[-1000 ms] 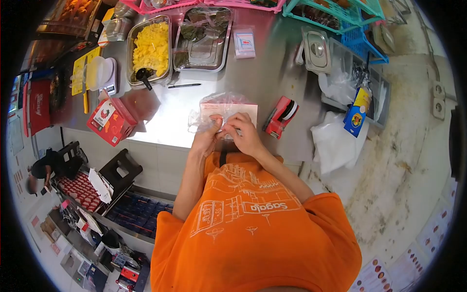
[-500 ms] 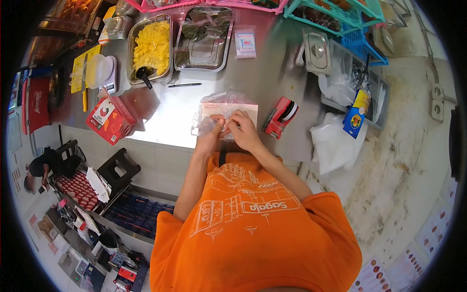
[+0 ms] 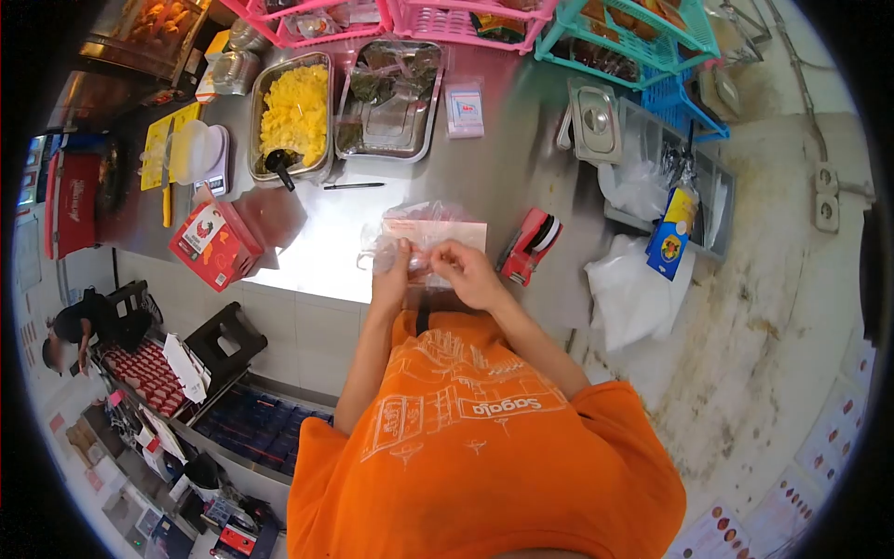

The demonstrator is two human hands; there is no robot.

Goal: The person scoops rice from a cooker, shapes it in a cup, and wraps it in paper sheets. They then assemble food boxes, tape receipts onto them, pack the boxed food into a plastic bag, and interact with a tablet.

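Observation:
At the front edge of the steel counter, a clear plastic bag (image 3: 436, 212) lies crumpled around and over a pale card or flat box (image 3: 470, 233) with a pinkish edge. My left hand (image 3: 390, 277) pinches the bag's film on the left side. Close beside it, my right hand (image 3: 466, 273) has its fingertips closed on the film as well. A small gap separates the two hands. What lies under the film between them I cannot make out. Right of my right hand rests a red tape dispenser (image 3: 531, 247), and a black pen (image 3: 354, 185) lies beyond the bag.
A red printed box (image 3: 216, 244) stands at the counter's left edge. Behind are a tray of yellow food (image 3: 251, 140) with a black scoop, a steel tray (image 3: 430, 140) with dark packets, and coloured baskets (image 3: 410, 37). White plastic bags (image 3: 633, 293) sit right. Another person (image 3: 88, 321) is far left.
My hands have moved slightly apart, the left shifting a little left and drawing the film with it. The whole view has shifted slightly, showing more of the baskets at the back.

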